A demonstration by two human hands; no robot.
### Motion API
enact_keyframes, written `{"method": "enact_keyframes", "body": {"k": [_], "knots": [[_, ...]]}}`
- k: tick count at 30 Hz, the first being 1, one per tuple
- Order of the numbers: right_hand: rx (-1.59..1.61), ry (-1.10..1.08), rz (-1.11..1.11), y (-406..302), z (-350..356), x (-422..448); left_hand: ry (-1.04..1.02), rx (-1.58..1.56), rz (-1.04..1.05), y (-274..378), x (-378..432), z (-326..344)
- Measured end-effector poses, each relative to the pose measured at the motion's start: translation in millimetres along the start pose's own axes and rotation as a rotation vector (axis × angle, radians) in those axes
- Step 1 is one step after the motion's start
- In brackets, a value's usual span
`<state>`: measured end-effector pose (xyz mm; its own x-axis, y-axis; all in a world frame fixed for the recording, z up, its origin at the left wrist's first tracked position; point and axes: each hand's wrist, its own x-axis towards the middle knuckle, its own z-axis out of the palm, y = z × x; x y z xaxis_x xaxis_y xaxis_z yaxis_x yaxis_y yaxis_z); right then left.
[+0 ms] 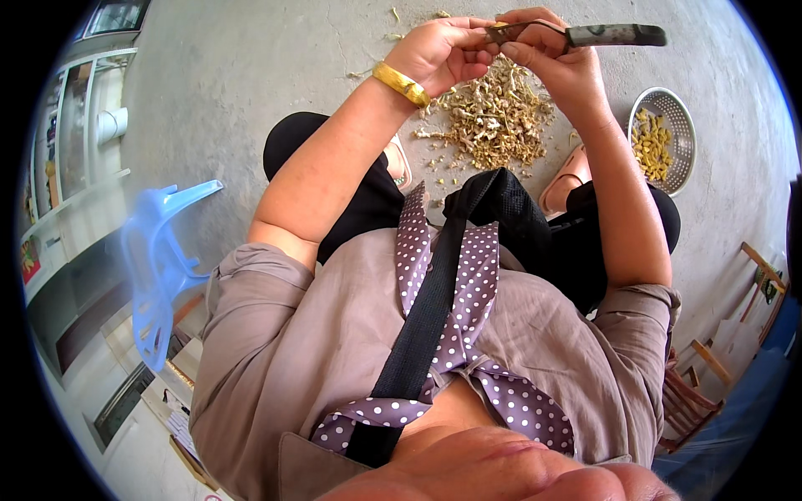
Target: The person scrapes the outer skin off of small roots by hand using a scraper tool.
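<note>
In my right hand is a knife-like tool with a dark metal blade. Its worn grey handle sticks out to the right, past the hand. My left hand meets the blade end, its fingertips pinching a small yellowish piece that is mostly hidden. Below both hands, a heap of dry, pale plant trimmings lies on the concrete floor between my feet. To the right of my right forearm stands a perforated metal colander, holding many small yellow pieces.
A blue plastic chair is off to the left, near a white-framed glass cabinet. At the lower right is a wooden slatted chair. Loose scraps dot the floor around the heap. A black strap hangs down my front.
</note>
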<state>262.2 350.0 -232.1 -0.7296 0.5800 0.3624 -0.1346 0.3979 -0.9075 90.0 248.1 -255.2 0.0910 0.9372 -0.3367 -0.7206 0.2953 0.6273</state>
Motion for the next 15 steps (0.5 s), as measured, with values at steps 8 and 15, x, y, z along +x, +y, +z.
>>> {"method": "enact_keyframes", "body": {"k": [8, 15], "knots": [[-0.252, -0.067, 0.076, -7.6, 2.7, -1.0, 0.08, 0.314, 0.084, -5.7, -3.8, 8.6], [0.153, 0.182, 0.352, 2.6, -4.9, -1.6, 0.113, 0.204, 0.123, -5.8, -0.1, 13.8]]}}
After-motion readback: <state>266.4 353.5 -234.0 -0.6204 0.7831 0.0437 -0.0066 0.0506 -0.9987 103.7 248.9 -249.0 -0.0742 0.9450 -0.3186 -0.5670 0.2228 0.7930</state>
